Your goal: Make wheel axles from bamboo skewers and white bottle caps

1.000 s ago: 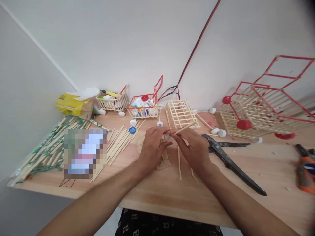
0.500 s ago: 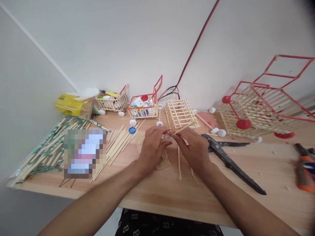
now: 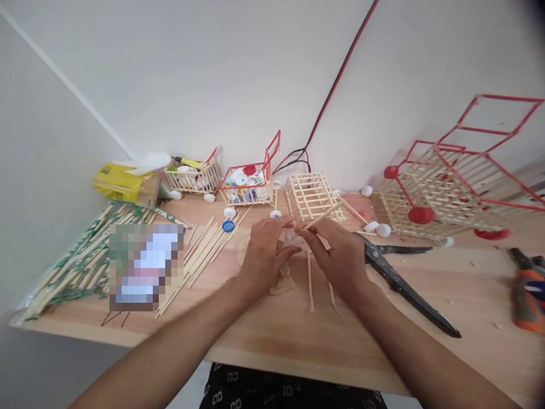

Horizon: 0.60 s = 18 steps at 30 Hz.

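Observation:
My left hand (image 3: 266,254) and my right hand (image 3: 336,253) meet over the middle of the wooden table (image 3: 298,335). Between their fingertips sits a small white bottle cap (image 3: 292,237), pinched by my left hand. My right hand pinches a thin wooden stick (image 3: 320,216) whose near end touches the cap and whose far end points up and right. Just behind the hands stands a small bare stick basket (image 3: 314,197). Two loose sticks (image 3: 310,281) lie on the table under my right hand.
Large black scissors (image 3: 400,287) lie right of my right hand. A big stick cart with red frame and wheels (image 3: 451,187) stands at the right. Two small carts with caps (image 3: 249,184) stand at the back. Piles of sticks (image 3: 208,247) lie left. An orange tool (image 3: 530,298) lies far right.
Both hands shifted slightly away from me toward the stick basket, and the stick's far end rose a little. Nothing else moved.

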Available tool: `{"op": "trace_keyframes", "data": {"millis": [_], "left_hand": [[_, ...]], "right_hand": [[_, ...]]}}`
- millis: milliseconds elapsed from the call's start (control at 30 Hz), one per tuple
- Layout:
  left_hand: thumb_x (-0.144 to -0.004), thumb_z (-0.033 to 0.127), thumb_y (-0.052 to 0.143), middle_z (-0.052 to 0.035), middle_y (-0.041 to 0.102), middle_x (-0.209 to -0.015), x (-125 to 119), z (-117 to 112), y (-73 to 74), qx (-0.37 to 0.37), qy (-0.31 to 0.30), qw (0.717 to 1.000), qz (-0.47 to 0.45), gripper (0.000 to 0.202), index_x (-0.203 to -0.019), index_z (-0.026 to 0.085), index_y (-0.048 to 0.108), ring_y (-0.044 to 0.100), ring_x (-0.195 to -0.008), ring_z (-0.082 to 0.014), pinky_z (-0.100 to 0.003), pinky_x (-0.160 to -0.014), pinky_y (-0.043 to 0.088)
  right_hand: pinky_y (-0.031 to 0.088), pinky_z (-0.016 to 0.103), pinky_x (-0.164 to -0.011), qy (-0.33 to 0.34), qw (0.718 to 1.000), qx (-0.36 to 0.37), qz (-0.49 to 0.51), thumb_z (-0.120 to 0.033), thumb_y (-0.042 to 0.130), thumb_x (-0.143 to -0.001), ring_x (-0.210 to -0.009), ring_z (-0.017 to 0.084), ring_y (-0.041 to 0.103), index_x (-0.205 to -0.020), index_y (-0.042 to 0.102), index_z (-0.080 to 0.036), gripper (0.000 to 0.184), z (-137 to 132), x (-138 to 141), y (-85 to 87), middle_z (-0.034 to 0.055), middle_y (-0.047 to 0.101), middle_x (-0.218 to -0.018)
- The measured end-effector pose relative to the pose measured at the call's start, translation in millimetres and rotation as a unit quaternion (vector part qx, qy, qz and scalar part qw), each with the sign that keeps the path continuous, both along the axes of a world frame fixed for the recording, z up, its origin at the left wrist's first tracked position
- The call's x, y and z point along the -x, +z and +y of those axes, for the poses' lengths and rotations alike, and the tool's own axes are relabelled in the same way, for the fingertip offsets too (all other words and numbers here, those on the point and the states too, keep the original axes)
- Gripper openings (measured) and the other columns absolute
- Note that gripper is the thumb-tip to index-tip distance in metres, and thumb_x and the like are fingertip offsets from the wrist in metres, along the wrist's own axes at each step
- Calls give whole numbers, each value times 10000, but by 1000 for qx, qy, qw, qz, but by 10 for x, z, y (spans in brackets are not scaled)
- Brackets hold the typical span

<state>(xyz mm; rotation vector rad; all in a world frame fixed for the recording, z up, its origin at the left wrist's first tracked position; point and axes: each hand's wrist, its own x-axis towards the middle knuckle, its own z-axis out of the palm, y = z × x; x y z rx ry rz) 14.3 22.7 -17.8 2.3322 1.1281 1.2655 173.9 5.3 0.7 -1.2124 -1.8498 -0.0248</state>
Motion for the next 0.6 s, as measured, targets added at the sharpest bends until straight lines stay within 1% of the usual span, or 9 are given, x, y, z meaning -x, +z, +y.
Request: {"op": "trace_keyframes", "data": {"millis": [100,233,367,467,600], "left_hand": [[-779,326,702,-83,618,-1144,9,2,1,7,-2,1000,-5,542,-1253,231,456,559,-1109,-235,-409,-938,434],[-729,347,748,-79,626,-1121,16,6,24,34,-6,999,-27,615,-1256,224,456,577,-1078,-236,-407,-926,439],[-745,333,736,-76,645,-1090,24,16,57,42,-10,999,-18,511,-1193,205,525,581,-1053,-237,-410,-923,434],[-772,320,711,-77,655,-1090,31,22,64,33,-11,999,-4,413,-1146,199,583,568,-1065,-238,-412,-923,430],[-781,279,704,-60,675,-1076,37,18,61,47,-8,999,-20,363,-1129,214,623,559,-1074,-230,-417,-935,428]], "right_hand": [[420,259,-619,-6,1000,3,11,-283,538,-906,-658,147,594,-729,584,-206,198,-6,1,18,9,655,-707],[425,261,-628,-13,999,13,31,-300,537,-907,-664,148,610,-753,610,-205,195,2,-17,28,9,677,-726],[424,259,-633,-16,999,28,44,-303,543,-904,-677,149,618,-785,628,-201,178,14,-34,24,8,686,-748],[423,256,-634,-12,999,18,44,-284,545,-902,-669,146,615,-766,619,-193,180,9,-23,31,11,678,-732],[431,257,-623,-7,999,8,40,-275,547,-900,-656,148,614,-746,605,-200,181,-4,-1,44,9,673,-716]]}}
